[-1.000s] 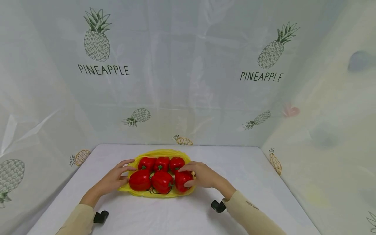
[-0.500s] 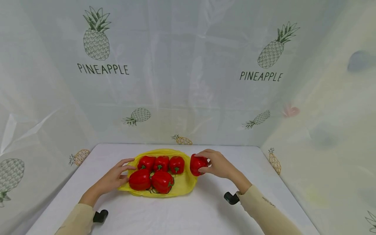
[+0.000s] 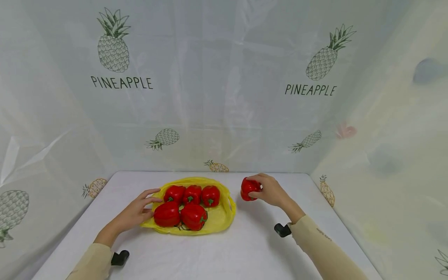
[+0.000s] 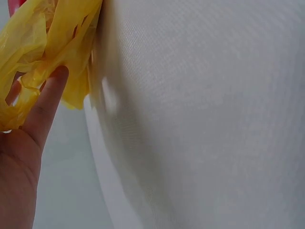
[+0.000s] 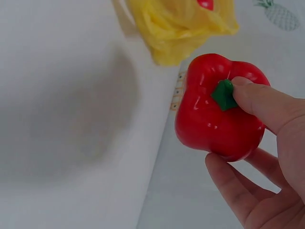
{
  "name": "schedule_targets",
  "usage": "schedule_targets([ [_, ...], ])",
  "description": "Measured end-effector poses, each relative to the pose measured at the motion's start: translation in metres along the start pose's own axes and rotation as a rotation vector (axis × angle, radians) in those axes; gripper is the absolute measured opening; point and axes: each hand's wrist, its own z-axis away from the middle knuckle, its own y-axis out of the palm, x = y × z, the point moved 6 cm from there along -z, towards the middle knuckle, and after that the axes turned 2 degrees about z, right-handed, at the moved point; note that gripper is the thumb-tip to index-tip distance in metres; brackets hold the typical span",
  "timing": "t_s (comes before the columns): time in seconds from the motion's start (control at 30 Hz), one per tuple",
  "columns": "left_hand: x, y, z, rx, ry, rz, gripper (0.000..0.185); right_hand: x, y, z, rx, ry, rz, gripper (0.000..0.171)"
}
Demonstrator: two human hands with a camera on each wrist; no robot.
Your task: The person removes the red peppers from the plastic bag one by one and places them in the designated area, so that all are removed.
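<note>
one red pepper (image 3: 249, 189) is sitting in the grasp of the right hand (image 3: 271, 191), whose fingers (image 5: 267, 107) are curling round it, one fingertip lying by the green stem in the right wrist view. the hand is holding it over the table (image 3: 245, 249), to the right of the yellow bag (image 3: 220, 217) and apart from it; whether the pepper is touching the surface, i cannot tell. the left hand (image 3: 134, 214) is resting at the bag's left edge, its fingers (image 4: 45, 102) lying fairly straight and relaxed against the crinkled yellow plastic, grasping nothing. five more red peppers (image 3: 190, 204) are lying on the bag, three in the far row and two larger ones in the near row, close together. both arms are wearing beige sleeves (image 3: 322, 249), with a small black device at each wrist. the white table is standing inside pale sheeting printed with pineapples (image 3: 113, 48) and the word pineapple.
</note>
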Motion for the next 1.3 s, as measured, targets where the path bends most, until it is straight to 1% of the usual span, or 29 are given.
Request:
schedule_targets([
  [0.17, -0.001, 0.0, 0.0, -0.001, 0.017, 0.005, 0.041, -0.017, 0.003, 0.0, -0.001, 0.046, 0.007, 0.055],
  [0.37, -0.001, 0.0, -0.001, 0.001, 0.019, 0.016, 0.041, -0.031, 0.008, -0.001, 0.003, 0.066, 0.014, 0.056],
  [0.57, 0.0, 0.0, 0.0, -0.003, 0.012, 0.015, 0.041, -0.036, 0.012, -0.005, 0.008, 0.063, 0.0, 0.054],
  [0.77, 0.0, 0.001, 0.0, -0.006, 0.008, 0.005, 0.041, -0.046, 0.021, -0.008, 0.038, 0.098, -0.028, 0.054],
  [0.97, 0.001, 0.001, 0.001, -0.007, 0.005, 0.002, 0.041, -0.055, 0.031, -0.01, 0.063, 0.121, -0.008, 0.053],
  [1.13, -0.001, 0.001, 0.001, -0.008, 0.015, -0.001, 0.04, -0.056, 0.035, -0.01, 0.065, 0.121, -0.006, 0.052],
  [1.3, -0.001, 0.0, 0.001, -0.007, 0.01, 0.002, 0.04, -0.054, 0.037, -0.01, 0.07, 0.104, 0.004, 0.052],
])
